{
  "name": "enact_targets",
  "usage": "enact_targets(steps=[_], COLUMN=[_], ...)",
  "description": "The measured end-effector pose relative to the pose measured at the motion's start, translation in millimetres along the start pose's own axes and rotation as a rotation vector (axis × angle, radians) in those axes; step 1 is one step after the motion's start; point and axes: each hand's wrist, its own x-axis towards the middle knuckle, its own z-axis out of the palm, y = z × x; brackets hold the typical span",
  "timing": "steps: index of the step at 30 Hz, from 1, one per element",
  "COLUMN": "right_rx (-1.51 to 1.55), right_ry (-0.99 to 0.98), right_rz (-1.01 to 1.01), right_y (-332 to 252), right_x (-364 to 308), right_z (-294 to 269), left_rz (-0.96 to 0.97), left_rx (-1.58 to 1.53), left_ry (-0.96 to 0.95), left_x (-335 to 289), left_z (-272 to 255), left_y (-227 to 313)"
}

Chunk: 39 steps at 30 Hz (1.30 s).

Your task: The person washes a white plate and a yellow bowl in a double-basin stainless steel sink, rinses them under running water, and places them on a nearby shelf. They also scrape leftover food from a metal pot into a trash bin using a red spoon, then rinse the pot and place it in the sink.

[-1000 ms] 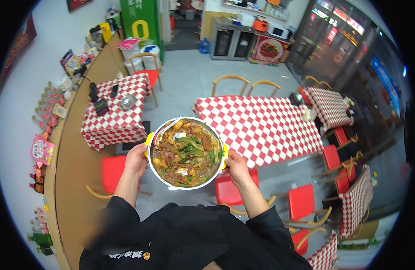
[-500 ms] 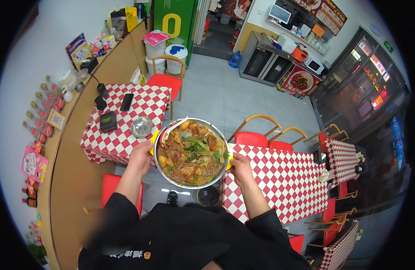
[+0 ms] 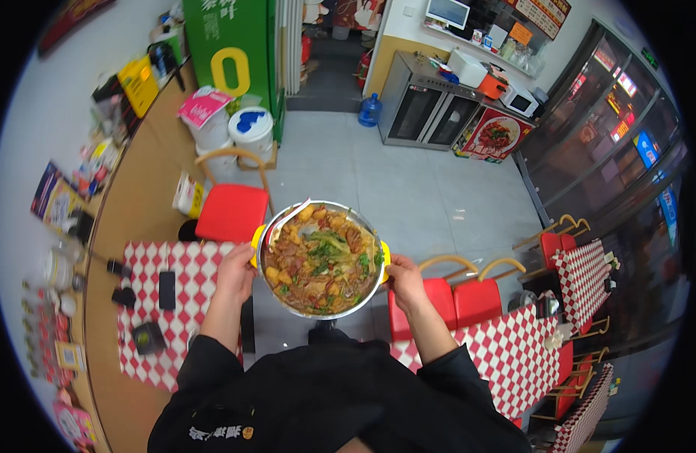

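Note:
A wide round metal pot [image 3: 318,316] of stew is held out level in front of my body. Potato-like chunks, brown meat, glassy noodles and green leaves make up the stew [image 3: 321,260]. My left hand [image 3: 236,270] is closed around the yellow grip [image 3: 258,241] on the pot's left side. On the opposite side, my right hand [image 3: 405,279] grips the other yellow piece [image 3: 385,259]. A slim pale utensil handle [image 3: 290,216] leans over the upper left rim; its lower end is hidden in the food.
A checkered table [image 3: 140,260] with a phone [image 3: 167,290] and black box [image 3: 148,338] lies left. Red chairs [image 3: 231,213] [image 3: 476,302] flank a grey floor [image 3: 348,166]. Another checkered table [image 3: 506,355] is right. Ahead stand white buckets [image 3: 251,132], a blue water bottle [image 3: 370,111] and a glass-doored cabinet [image 3: 431,106].
I have moved forward: the tables and chairs have slid down in view, and the far cabinet and buckets have shifted left. The pot stays between both hands, much as before.

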Motion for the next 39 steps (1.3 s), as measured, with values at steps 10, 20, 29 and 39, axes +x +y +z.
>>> enact_targets(steps=[10,20,29,39], right_rx=[-0.014,-0.034,-0.007,-0.097], right_ry=[0.084,0.217,0.255,0.117], right_rz=[0.012,-0.007,-0.03,0.041], right_y=[-156,-273,-359,-484], right_x=[302,607,910,1316], right_z=[-13,-20,-61,-29], left_rz=[-0.047,-0.124,-0.181,-0.189], left_rx=[0.035,0.004,0.021,0.087], left_ry=[0.015,-0.083,-0.196,0.002], left_x=[311,706,1004,1335], left_z=[118,223,328,372], left_y=[61,89,110,183])
